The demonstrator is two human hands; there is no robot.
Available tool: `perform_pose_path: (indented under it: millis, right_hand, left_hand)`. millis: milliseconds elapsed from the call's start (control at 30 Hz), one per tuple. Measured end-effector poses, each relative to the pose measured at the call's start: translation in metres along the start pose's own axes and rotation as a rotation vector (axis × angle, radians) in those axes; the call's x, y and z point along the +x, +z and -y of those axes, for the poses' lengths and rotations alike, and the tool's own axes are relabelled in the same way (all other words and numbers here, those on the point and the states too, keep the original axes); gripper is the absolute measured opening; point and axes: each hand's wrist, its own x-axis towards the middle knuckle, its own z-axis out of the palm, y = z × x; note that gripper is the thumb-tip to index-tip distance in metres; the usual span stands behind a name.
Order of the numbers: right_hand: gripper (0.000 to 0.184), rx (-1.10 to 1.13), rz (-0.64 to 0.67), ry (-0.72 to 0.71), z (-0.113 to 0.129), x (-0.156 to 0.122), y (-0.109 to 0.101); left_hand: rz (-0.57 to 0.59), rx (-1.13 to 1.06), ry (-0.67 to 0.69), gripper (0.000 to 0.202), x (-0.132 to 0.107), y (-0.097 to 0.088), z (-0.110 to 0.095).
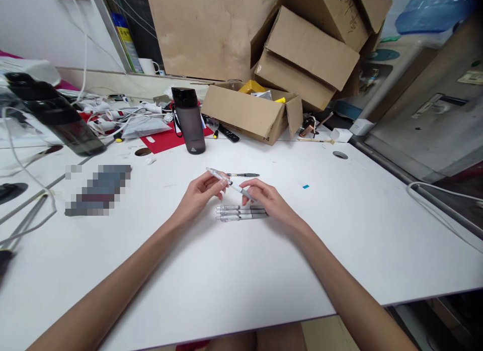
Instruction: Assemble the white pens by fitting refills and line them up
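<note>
**Desk:** What do the hands hold?

**Photographer:** One clear pen (234,185), held between both hands just above a white table (339,240). The left hand (199,192) pinches it with fingertips near the upper end. The right hand (267,197) pinches the lower, grey-grip end. The pen slants down from left to right.

**Desk:** And under it?

**Photographer:** Three pens (241,212) of the same kind lie side by side on the table, touching one another. They sit directly below the held pen, and their right ends run under the right hand's fingers. A dark pen (243,175) lies alone just beyond the hands.

**Desk:** Background?

**Photographer:** A smoky bottle (188,120) with a black lid stands upright behind the hands. An open box (251,112) sits to its right (more cardboard is heaped behind it). A blue scrap (305,186) lies on the table, to the right of the right hand and apart from it. Cables crowd the far left.
</note>
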Motion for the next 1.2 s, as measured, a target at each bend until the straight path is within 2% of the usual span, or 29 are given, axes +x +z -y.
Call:
perform_pose_path:
  millis: [100, 267, 367, 467, 667, 833, 900, 1033, 1200]
  right_hand:
    - [0.027, -0.084, 0.025, -0.037, 0.000, 0.001, 0.000]
    - [0.026, -0.060, -0.121, -0.141, 0.001, 0.004, 0.005]
    - [0.024, -0.012, -0.139, -0.148, 0.005, 0.004, 0.012]
    - [0.020, 0.043, -0.143, -0.131, 0.007, 0.004, 0.014]
    - [0.021, 0.354, -0.341, -0.134, 0.011, 0.005, 0.002]
    - [0.017, 0.565, -0.434, -0.107, 0.021, 0.005, -0.014]
    - [0.014, 0.627, -0.454, -0.116, 0.023, 0.005, -0.019]
    - [0.021, 0.724, -0.456, -0.108, 0.024, 0.003, -0.024]
    - [0.017, 0.728, -0.453, -0.154, 0.026, 0.001, -0.026]
  left_hand:
    - [0.052, -0.008, -0.031, 0.023, 0.000, 0.002, -0.001]
    - [0.244, 0.037, -0.073, 0.027, -0.005, 0.007, -0.002]
    - [0.333, 0.095, -0.060, 0.029, -0.008, 0.009, -0.001]
    - [0.360, 0.131, -0.051, 0.030, -0.009, 0.007, -0.001]
    - [0.370, 0.179, -0.065, 0.037, -0.004, -0.001, -0.003]
    - [0.272, 0.213, -0.071, 0.040, 0.001, -0.007, 0.006]
    - [0.238, 0.228, -0.071, 0.040, 0.002, -0.011, 0.011]
    - [0.173, 0.299, -0.095, 0.041, 0.004, -0.019, 0.020]
    - [0.120, 0.404, -0.104, 0.039, 0.005, -0.024, 0.024]
